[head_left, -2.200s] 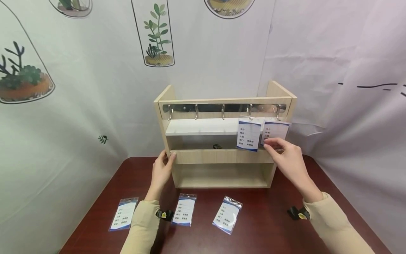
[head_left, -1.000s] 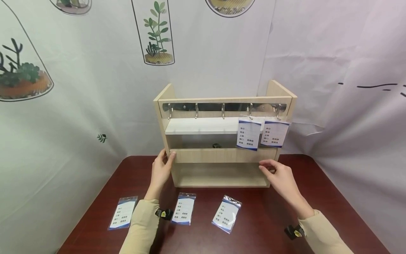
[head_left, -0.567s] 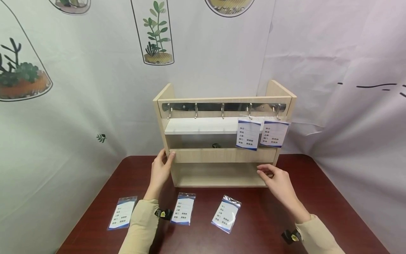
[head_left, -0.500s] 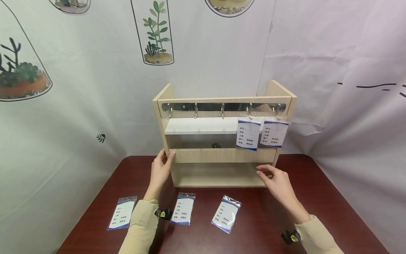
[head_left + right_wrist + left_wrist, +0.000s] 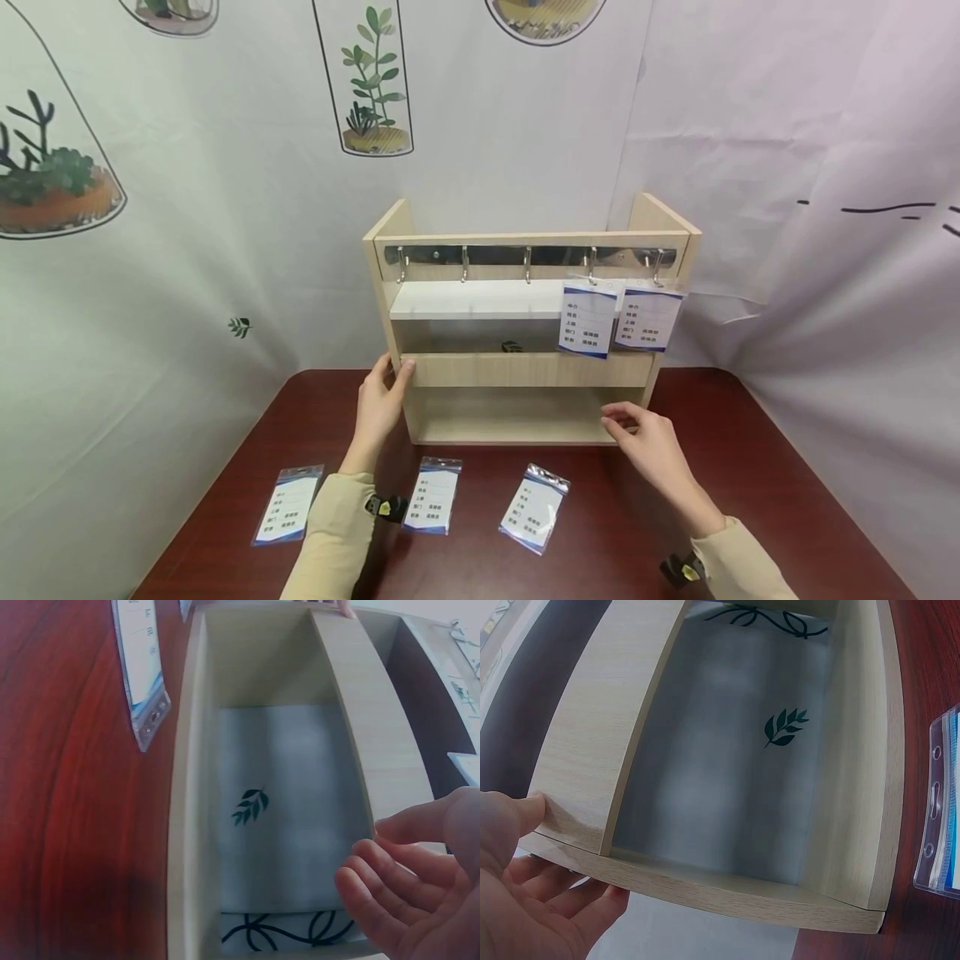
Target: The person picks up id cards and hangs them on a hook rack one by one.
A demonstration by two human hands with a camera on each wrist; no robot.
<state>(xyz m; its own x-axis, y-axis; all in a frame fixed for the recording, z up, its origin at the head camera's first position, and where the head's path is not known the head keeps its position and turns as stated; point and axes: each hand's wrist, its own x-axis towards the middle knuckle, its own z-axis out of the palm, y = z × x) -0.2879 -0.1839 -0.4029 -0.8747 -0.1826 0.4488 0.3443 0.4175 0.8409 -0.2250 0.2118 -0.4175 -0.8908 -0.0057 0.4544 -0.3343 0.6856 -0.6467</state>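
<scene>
A pale wooden rack (image 5: 525, 368) stands at the back of the dark red table (image 5: 675, 500), with a metal hook rail (image 5: 528, 256) along its top. Two badge sleeves hang from the right-hand hooks, one (image 5: 588, 318) beside the other (image 5: 648, 318). Three more sleeves lie flat at the front: left (image 5: 286, 504), middle (image 5: 432, 494), right (image 5: 535, 507). My left hand (image 5: 390, 375) grips the rack's left side panel, thumb on the front rail (image 5: 570, 772). My right hand (image 5: 622, 421) hovers with loosely curled fingers before the rack's lower right opening (image 5: 285, 825), holding nothing.
A white cloth backdrop printed with plants (image 5: 371, 83) hangs behind and around the table. A small dark object (image 5: 513, 346) lies on the rack's middle shelf. The table's left edge (image 5: 225, 467) and right edge (image 5: 817, 483) run close to the cloth.
My right hand let go of the rightmost hanging sleeve and came down and slightly left, to the front of the rack's lower opening. The left hand stayed on the side panel.
</scene>
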